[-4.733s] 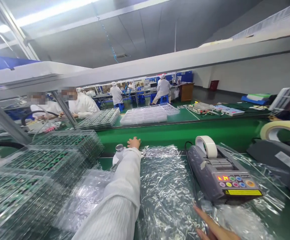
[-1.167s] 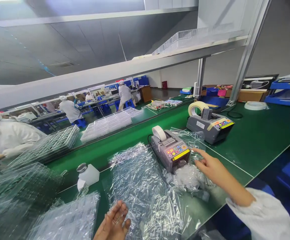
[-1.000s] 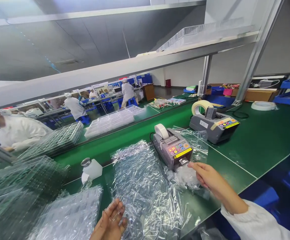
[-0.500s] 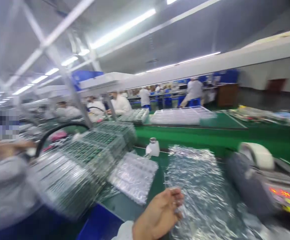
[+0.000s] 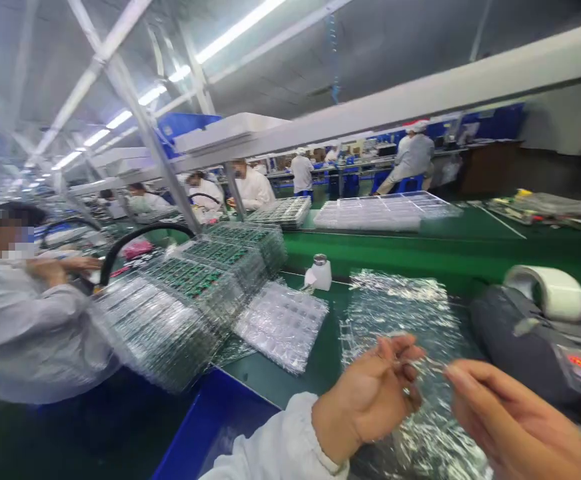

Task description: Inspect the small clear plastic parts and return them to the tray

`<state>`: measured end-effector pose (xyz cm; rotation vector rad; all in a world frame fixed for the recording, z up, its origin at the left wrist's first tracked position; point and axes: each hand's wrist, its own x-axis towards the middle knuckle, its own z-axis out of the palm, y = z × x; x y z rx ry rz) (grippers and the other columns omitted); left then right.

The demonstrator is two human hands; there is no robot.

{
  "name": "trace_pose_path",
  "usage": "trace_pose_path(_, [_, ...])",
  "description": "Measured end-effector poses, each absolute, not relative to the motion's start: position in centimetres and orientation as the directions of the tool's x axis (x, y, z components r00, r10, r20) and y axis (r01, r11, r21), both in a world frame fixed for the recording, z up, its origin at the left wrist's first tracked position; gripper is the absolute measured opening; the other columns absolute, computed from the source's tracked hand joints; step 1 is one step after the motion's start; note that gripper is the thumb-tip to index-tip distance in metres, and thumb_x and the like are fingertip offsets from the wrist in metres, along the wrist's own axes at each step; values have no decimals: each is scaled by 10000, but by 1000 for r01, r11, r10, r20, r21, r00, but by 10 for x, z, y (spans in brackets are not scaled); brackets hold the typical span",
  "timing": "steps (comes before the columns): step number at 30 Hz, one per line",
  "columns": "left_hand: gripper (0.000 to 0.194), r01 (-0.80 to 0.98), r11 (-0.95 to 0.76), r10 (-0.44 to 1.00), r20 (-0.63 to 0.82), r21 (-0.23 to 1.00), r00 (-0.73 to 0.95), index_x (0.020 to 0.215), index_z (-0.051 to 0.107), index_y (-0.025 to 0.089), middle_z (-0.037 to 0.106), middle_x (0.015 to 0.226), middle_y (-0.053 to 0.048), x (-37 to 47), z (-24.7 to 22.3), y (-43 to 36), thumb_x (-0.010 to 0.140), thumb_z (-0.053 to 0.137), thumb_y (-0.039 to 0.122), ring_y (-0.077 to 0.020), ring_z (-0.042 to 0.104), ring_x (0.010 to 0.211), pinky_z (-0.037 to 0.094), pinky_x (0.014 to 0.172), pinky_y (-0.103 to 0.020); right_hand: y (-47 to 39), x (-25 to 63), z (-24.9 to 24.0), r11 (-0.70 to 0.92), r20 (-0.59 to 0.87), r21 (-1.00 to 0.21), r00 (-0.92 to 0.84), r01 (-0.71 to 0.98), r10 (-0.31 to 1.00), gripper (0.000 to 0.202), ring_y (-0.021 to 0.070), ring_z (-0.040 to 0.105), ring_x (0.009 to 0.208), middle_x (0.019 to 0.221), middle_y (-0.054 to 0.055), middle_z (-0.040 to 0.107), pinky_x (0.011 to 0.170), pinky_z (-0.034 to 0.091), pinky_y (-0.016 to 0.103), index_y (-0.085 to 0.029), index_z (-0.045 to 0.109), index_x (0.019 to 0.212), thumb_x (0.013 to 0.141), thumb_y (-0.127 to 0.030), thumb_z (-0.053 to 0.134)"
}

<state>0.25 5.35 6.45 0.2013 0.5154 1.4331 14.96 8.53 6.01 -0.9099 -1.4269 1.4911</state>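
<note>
My left hand (image 5: 375, 393), in a white sleeve, is at the lower centre-right with its fingers curled, over a pile of clear crinkled plastic (image 5: 400, 320). Something thin and clear may lie between its fingertips, too small to name. Facing it from the right is my right hand (image 5: 515, 420), thumb and fingers brought together above the same plastic; what they hold, if anything, is hidden. A gap separates the two hands. Left of the plastic lies a clear moulded tray (image 5: 283, 323) on the green table.
Stacked clear trays (image 5: 200, 273) with green boards stand left. A white bottle (image 5: 321, 273) is near the green ledge. A tape dispenser (image 5: 515, 333) with a white roll sits right. A blue bin (image 5: 220, 413) is below. A person in white (image 5: 35, 320) works at far left.
My right hand has come into view at the lower right. My left hand has moved right and slightly up over the plastic. The view has shifted, and the picture is sharper.
</note>
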Motion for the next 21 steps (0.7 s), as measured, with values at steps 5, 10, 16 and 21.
trace_pose_path(5, [370, -879, 135, 968, -248, 457, 20, 959, 670, 194, 626, 919, -19, -2, 64, 52, 679, 715, 432, -111, 520, 772, 352, 675, -248, 83, 121, 79, -130, -31, -969, -421, -208, 907, 353, 65, 273, 429, 492, -56, 395, 387, 220, 194, -181, 586, 739, 713, -526, 658])
trace_pose_path(10, [375, -839, 169, 969, -242, 517, 47, 939, 681, 230, 626, 907, -15, 1, 62, 54, 650, 727, 465, -138, 529, 835, 368, 739, -278, 82, 122, 76, -80, 9, -977, -413, -199, 911, 324, 64, 252, 429, 505, -63, 383, 382, 194, 192, -183, 596, 784, 766, -507, 613])
trace_pose_path(16, [376, -811, 173, 973, -226, 559, 52, 936, 685, 235, 607, 901, -22, 4, 58, 54, 664, 706, 493, -150, 523, 841, 370, 762, -299, 82, 126, 78, -42, 33, -987, -447, -156, 894, 305, 67, 273, 432, 489, -67, 370, 383, 202, 191, -184, 593, 782, 795, -488, 589])
trace_pose_path(21, [372, -818, 173, 973, -222, 548, 57, 947, 680, 224, 600, 929, -31, 3, 59, 53, 684, 690, 486, -160, 518, 867, 366, 776, -300, 80, 126, 79, -56, 7, -990, -451, -126, 892, 335, 65, 259, 429, 481, -72, 366, 387, 189, 193, -179, 595, 778, 785, -514, 587])
